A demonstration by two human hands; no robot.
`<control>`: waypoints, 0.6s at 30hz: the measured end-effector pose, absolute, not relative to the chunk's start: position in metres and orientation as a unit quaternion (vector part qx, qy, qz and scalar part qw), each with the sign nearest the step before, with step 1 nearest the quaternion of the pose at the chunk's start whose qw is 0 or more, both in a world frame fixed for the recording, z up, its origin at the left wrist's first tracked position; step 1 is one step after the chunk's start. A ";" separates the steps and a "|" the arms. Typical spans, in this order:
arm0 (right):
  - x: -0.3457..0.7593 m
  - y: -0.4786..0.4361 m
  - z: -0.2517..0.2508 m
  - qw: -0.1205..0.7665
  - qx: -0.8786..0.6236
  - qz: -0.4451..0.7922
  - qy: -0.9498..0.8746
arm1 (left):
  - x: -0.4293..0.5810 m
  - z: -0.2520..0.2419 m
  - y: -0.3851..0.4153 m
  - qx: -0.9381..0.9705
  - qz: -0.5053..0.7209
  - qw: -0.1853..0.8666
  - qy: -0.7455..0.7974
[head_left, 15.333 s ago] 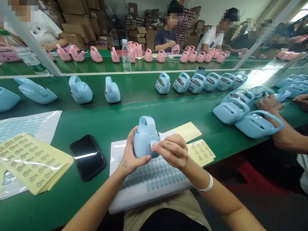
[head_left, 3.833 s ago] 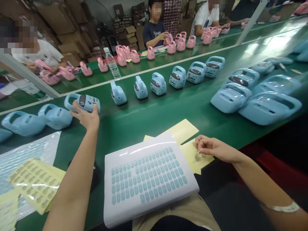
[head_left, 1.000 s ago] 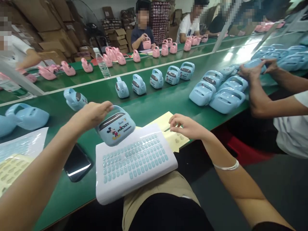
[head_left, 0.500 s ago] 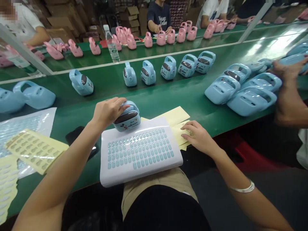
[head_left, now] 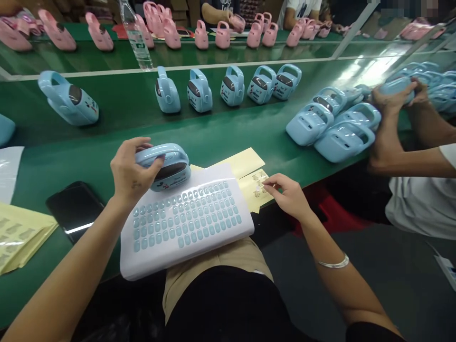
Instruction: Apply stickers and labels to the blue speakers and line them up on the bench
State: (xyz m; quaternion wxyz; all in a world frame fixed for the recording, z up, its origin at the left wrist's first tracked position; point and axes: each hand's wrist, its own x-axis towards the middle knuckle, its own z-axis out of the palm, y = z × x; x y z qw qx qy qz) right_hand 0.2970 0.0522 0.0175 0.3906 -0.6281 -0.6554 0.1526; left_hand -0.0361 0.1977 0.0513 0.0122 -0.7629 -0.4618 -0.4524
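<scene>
My left hand [head_left: 133, 166] grips the handle of a light blue plastic casing [head_left: 174, 183] with a dark window and a printed mouse figure. The casing stands at the far edge of a white sheet [head_left: 188, 259] bearing rows of small pale blue oval stickers. Over a yellow sheet of small printed labels [head_left: 245, 190], my right hand [head_left: 287, 192] has its thumb and forefinger pinched together at the labels. Whatever lies between those fingertips is too small to make out. A plain yellow sheet [head_left: 245, 159] lies just behind.
Several blue casings [head_left: 233, 88] stand in a row along the green table [head_left: 213, 135]. More lie on their sides at right [head_left: 308, 123], near a co-worker's hands [head_left: 395, 97]. A black phone [head_left: 74, 209] and yellow sheets [head_left: 24, 237] are at left. Pink casings [head_left: 223, 35] line the far side.
The view has shifted right. My right hand has gone from lying loosely over the yellow label sheet to a pinch at its labels. My left hand has tilted the blue casing's handle.
</scene>
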 end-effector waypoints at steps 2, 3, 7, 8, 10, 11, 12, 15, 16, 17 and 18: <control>0.296 0.052 0.017 0.373 -0.632 0.142 -0.664 | -0.043 0.045 0.192 -0.731 -0.481 -0.071 -0.478; 0.293 0.051 0.017 0.363 -0.631 0.133 -0.673 | -0.047 0.041 0.189 -0.721 -0.480 -0.125 -0.483; 0.256 0.039 0.017 0.354 -0.546 0.087 -0.754 | -0.066 0.026 0.181 -0.726 -0.384 -0.277 -0.498; 0.241 0.034 0.015 0.360 -0.499 0.078 -0.784 | -0.069 0.022 0.180 -0.730 -0.361 -0.288 -0.504; 0.205 0.027 0.010 0.361 -0.405 0.052 -0.838 | -0.070 0.017 0.179 -0.720 -0.365 -0.305 -0.505; 0.188 0.024 0.006 0.357 -0.375 0.030 -0.855 | -0.069 0.015 0.178 -0.705 -0.389 -0.318 -0.500; 0.172 0.023 0.001 0.352 -0.360 0.011 -0.864 | -0.066 0.014 0.178 -0.680 -0.422 -0.339 -0.494; 0.138 0.024 -0.011 0.342 -0.358 -0.013 -0.869 | -0.058 0.016 0.177 -0.545 -0.512 -0.462 -0.476; 0.131 0.025 -0.014 0.340 -0.356 -0.010 -0.870 | -0.056 0.018 0.176 -0.481 -0.533 -0.522 -0.460; 0.126 0.027 -0.015 0.339 -0.350 -0.006 -0.873 | -0.054 0.020 0.175 -0.460 -0.541 -0.540 -0.452; 0.123 0.028 -0.017 0.339 -0.341 -0.003 -0.877 | -0.053 0.022 0.174 -0.452 -0.547 -0.544 -0.448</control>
